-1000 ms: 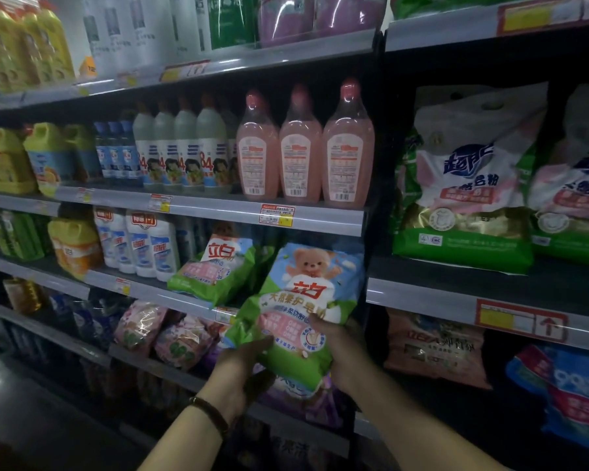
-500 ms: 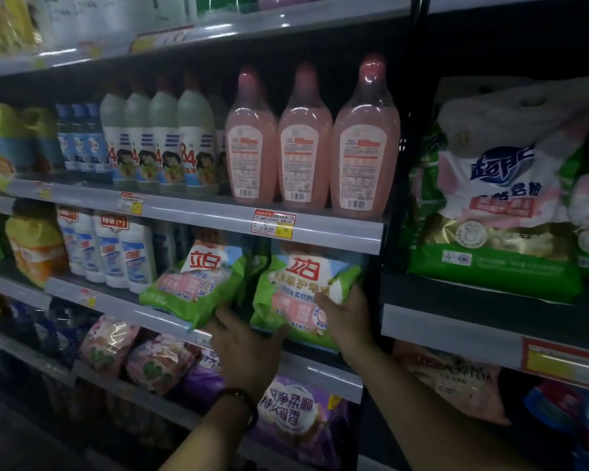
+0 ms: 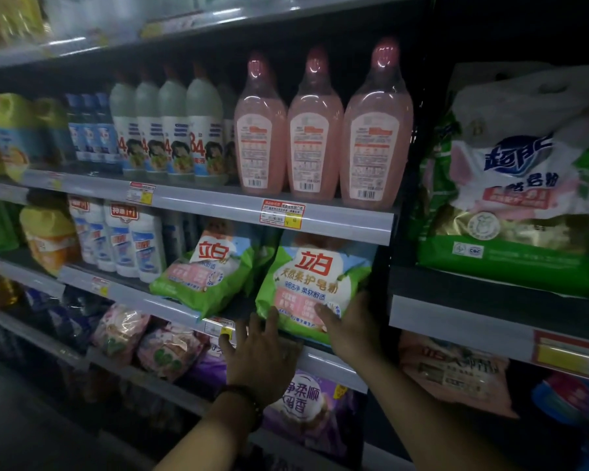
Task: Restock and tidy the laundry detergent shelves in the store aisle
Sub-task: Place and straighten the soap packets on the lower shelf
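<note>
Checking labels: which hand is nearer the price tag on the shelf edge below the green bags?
Left. The left hand lies just right of the price tag, one fingertip close beside it; the right hand is farther right, on the green bag.
</note>
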Action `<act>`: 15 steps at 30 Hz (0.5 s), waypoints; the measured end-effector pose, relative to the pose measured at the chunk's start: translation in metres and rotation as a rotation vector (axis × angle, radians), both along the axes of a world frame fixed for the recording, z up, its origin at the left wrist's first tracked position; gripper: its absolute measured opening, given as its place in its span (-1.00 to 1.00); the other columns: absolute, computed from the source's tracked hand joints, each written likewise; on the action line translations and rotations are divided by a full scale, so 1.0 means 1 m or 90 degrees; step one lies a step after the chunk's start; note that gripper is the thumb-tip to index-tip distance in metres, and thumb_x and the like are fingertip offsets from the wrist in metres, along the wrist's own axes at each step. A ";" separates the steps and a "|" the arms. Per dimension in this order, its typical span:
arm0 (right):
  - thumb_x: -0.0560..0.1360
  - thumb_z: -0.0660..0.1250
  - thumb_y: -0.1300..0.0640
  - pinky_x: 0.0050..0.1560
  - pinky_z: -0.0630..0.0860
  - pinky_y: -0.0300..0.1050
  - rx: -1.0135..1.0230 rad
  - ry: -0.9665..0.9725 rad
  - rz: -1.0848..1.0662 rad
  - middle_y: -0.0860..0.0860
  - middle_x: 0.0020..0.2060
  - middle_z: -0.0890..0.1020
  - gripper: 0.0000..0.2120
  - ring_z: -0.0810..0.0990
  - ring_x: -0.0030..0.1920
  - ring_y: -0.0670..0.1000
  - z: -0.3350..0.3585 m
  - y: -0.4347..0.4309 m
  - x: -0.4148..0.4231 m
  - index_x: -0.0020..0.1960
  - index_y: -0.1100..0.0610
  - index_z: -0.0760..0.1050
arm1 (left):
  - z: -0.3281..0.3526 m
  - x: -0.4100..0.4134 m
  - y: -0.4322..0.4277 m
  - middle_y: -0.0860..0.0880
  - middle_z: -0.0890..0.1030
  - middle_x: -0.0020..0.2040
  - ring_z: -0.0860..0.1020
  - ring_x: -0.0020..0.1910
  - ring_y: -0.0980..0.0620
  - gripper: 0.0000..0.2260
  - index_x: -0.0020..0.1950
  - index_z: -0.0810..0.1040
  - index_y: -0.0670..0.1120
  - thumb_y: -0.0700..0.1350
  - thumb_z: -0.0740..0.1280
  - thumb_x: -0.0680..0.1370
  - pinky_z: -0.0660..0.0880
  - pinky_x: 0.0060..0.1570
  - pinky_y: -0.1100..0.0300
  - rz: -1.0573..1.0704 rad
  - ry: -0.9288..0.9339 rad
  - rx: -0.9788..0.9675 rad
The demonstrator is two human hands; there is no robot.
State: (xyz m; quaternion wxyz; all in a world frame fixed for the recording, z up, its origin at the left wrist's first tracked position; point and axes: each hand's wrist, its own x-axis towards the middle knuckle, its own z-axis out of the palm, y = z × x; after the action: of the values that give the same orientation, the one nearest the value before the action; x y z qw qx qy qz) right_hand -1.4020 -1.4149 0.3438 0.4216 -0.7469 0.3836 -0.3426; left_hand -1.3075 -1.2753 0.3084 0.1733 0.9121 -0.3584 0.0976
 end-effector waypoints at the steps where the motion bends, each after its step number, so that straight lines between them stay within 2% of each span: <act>1: 0.52 0.54 -0.02 0.21 0.57 0.03 0.003 0.006 0.010 0.08 0.24 0.68 -0.46 0.66 0.21 0.18 0.001 0.001 0.000 0.32 0.17 0.36 | -0.002 -0.001 0.002 -0.03 0.19 0.65 0.09 0.63 -0.15 -0.21 0.69 0.00 0.10 0.43 0.10 0.57 0.11 0.49 -0.33 0.000 -0.001 0.007; 7: 0.56 0.51 0.01 0.20 0.54 -0.01 0.024 0.048 0.003 0.12 0.31 0.65 -0.40 0.64 0.26 0.21 0.008 0.006 0.001 0.41 0.21 0.28 | 0.003 -0.002 0.003 -0.05 0.10 0.69 0.01 0.67 -0.14 -0.11 0.71 -0.11 0.06 0.47 0.13 0.54 0.05 0.50 -0.39 -0.008 0.029 0.051; 11: 0.57 0.50 0.01 0.20 0.53 0.00 0.050 0.095 0.006 0.17 0.35 0.61 -0.38 0.61 0.30 0.24 0.016 0.013 -0.003 0.44 0.23 0.27 | 0.011 0.010 0.013 0.00 0.00 0.71 -0.04 0.69 -0.11 -0.08 0.70 -0.17 0.15 0.41 0.26 0.53 0.06 0.50 -0.42 -0.061 0.089 0.088; 13: 0.49 0.56 -0.08 0.18 0.56 0.03 0.007 0.144 -0.059 0.19 0.33 0.58 -0.31 0.59 0.29 0.26 0.016 0.028 -0.008 0.42 0.20 0.30 | 0.016 0.015 0.024 0.03 0.08 0.70 0.05 0.68 -0.08 -0.13 0.70 -0.02 0.17 0.36 0.33 0.51 0.11 0.53 -0.35 -0.111 0.149 0.042; 15: 0.42 0.60 -0.10 0.20 0.56 0.09 -0.093 0.136 -0.153 0.17 0.29 0.53 -0.29 0.54 0.29 0.25 0.016 0.051 -0.015 0.38 0.15 0.33 | 0.022 0.018 0.038 -0.02 0.35 0.59 0.34 0.57 -0.11 -0.22 0.62 0.26 0.12 0.34 0.33 0.44 0.34 0.48 -0.19 -0.143 0.192 -0.061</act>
State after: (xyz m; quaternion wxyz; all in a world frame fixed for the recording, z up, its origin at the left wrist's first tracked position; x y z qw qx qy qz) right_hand -1.4170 -1.3639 0.3598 0.2791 -0.7565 0.4868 -0.3359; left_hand -1.2891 -1.2376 0.3309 0.2778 0.8615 -0.4228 -0.0434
